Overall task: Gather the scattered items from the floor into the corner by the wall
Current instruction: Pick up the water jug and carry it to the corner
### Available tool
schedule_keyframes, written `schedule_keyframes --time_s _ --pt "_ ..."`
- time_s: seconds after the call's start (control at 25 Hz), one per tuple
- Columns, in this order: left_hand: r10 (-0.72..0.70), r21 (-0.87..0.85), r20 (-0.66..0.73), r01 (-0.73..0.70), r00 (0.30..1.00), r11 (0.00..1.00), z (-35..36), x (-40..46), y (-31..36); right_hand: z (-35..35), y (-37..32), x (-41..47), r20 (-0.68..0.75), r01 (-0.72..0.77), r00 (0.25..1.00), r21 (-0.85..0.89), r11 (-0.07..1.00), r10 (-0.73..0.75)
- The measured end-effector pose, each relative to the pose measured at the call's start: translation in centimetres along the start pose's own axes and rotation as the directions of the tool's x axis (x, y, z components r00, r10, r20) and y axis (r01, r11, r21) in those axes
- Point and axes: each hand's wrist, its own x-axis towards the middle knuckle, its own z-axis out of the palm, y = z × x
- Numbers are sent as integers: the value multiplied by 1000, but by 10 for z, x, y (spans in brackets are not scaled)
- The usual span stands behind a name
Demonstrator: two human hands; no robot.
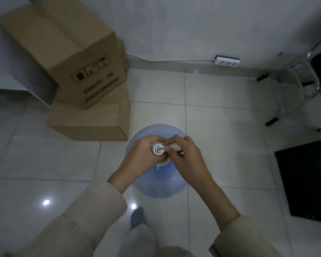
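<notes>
I am gripping the jug's neck with both hands, beside the boxes.

My left hand [144, 152] is wrapping round the white cap [158, 149] while my right hand [182, 153] is pinching at its rim, both clamped on the blue jug [156, 188], which is standing on the floor [220, 127] near the stacked boxes [89, 101] in the corner. I judge I should be keeping it upright and walking it, not lifting by the cap.
</notes>
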Motion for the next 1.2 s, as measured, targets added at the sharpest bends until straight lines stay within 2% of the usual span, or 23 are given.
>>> schedule_keyframes --time_s 0.28,0.6,0.84,0.96,1.2 --pt "8 -42 4 -7 1000 999 -1 143 14 -41 9 132 -71 -56 995 134 989 66" --pt "-73 -45 -110 68 991 997 -27 289 25 -80 0 282 -7 -35 999 148 988 37" --pt "-57 -12 -198 56 978 998 -57 405 -1 -92 -12 407 71 21 997 94 995 -27" --pt "-52 8 -180 55 982 998 -69 468 -17 -84 -5 475 93 -14 996 53 999 9" --pt "-75 31 -133 79 988 996 -85 563 -22 -59 9 579 -11 -123 992 110 986 125"
